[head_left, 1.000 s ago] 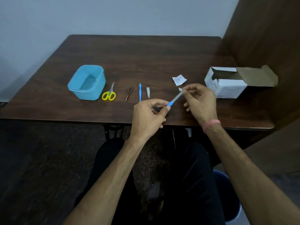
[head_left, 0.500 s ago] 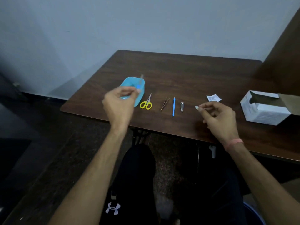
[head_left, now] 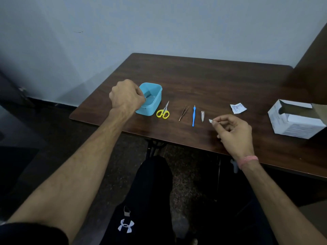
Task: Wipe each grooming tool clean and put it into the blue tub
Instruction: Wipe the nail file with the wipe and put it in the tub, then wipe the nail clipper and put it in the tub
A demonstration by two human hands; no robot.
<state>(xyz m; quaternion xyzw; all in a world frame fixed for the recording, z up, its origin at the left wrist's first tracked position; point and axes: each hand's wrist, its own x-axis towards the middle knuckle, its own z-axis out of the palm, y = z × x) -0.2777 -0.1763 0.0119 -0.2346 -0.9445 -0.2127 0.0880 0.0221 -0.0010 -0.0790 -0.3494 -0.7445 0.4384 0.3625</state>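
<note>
four tools left: we count scissors [head_left: 163, 112], tweezers [head_left: 183, 113], blue pick [head_left: 194, 116], nail clipper [head_left: 202, 116], long axes toward far edge.
left hand [head_left: 126, 96]: curled over blue tub [head_left: 155, 101]; hold unclear.
right hand [head_left: 233, 131]: pinching wipe [head_left: 210, 120] beside clipper, nearer.

The scene is dim, with a cool, bluish tone. The wall [head_left: 159, 23] is the brightest part and its light falls off toward the left, where the floor goes almost black. No lamp is visible. The dark table [head_left: 221, 82] shows only a weak sheen, no strong glare. A soft shadow lies on the wood just under the fingertips [head_left: 214, 122] of the right hand [head_left: 233, 133]. The small tools beside those fingers look sharp enough, but fine print on the white box [head_left: 292, 122] is not readable. The wide lens bends the table edges, and the forearms look stretched near the lower corners. The dark trousers lose nearly all detail.
</note>
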